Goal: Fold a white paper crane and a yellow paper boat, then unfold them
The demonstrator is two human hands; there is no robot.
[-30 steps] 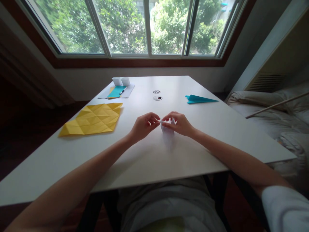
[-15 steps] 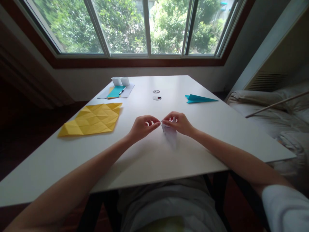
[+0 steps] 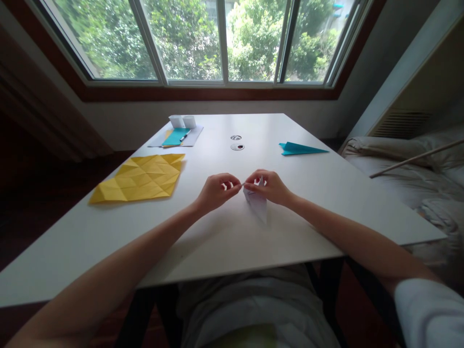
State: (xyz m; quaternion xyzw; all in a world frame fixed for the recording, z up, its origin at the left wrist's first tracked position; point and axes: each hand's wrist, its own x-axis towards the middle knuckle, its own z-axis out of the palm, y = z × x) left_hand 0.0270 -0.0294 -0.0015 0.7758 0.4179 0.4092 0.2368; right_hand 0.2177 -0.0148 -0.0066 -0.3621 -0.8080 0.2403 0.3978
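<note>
A small piece of folded white paper [image 3: 258,205] hangs from my fingers over the near middle of the white table [image 3: 217,246]. Its pointed lower part slants down toward me, and a tip sticks up behind my right fingers. My right hand [image 3: 268,186] is closed, pinching the paper from the right. On the other side my left hand [image 3: 219,190] pinches a thin end of the same paper between thumb and forefinger. The fingertips of both hands nearly meet, so the folds between them are hidden.
A creased yellow paper sheet [image 3: 141,179] lies to the left. At the back left are paper sheets [image 3: 176,137], a pen [image 3: 184,136] and two small white containers [image 3: 183,121]. A folded blue paper plane [image 3: 302,148] rests at the right. Two round discs [image 3: 237,146] sit at centre.
Both hands keep their pinch at nearly the same place. The lower part of the white paper now looks sharper and ends in a clearer point. The view has shifted slightly.
</note>
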